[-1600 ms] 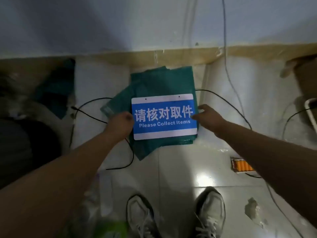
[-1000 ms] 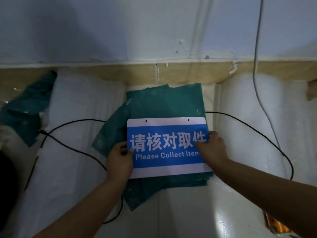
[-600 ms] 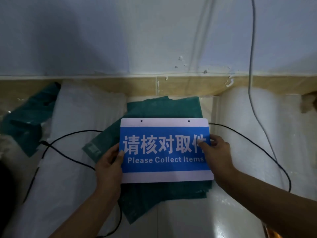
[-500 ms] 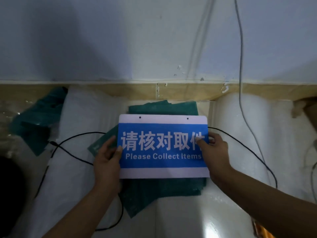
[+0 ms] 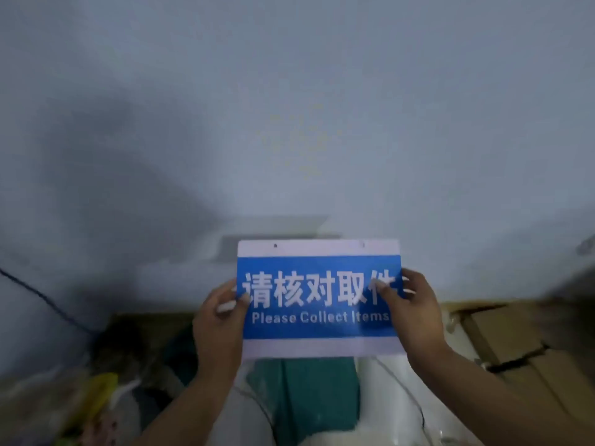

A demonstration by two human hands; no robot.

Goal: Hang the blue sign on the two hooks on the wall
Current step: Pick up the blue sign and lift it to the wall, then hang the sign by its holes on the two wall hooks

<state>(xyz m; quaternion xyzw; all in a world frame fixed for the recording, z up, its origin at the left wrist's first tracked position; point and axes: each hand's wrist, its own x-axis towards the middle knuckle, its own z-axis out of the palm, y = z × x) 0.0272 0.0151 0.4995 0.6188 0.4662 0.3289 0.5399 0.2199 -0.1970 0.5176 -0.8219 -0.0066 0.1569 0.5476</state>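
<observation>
The blue sign [image 5: 318,297], white-bordered with white Chinese characters and "Please Collect Items", is held upright in front of the pale wall [image 5: 289,107]. Two small holes sit in its top white strip. My left hand [image 5: 220,323] grips its left edge, thumb on the front. My right hand [image 5: 407,313] grips its right edge the same way. I see no hooks on the wall; the picture is blurred.
Green sheets [image 5: 306,394] lie on the floor below the sign. Cardboard boxes [image 5: 515,342] stand at the right. A dark cable [image 5: 42,297] runs down the wall at the left, above a pile of bags [image 5: 96,403]. A tan skirting strip runs along the wall's foot.
Both hands have lifted the sign off the green sheets on the floor up in front of the wall. The view has tilted upward, so more wall shows.
</observation>
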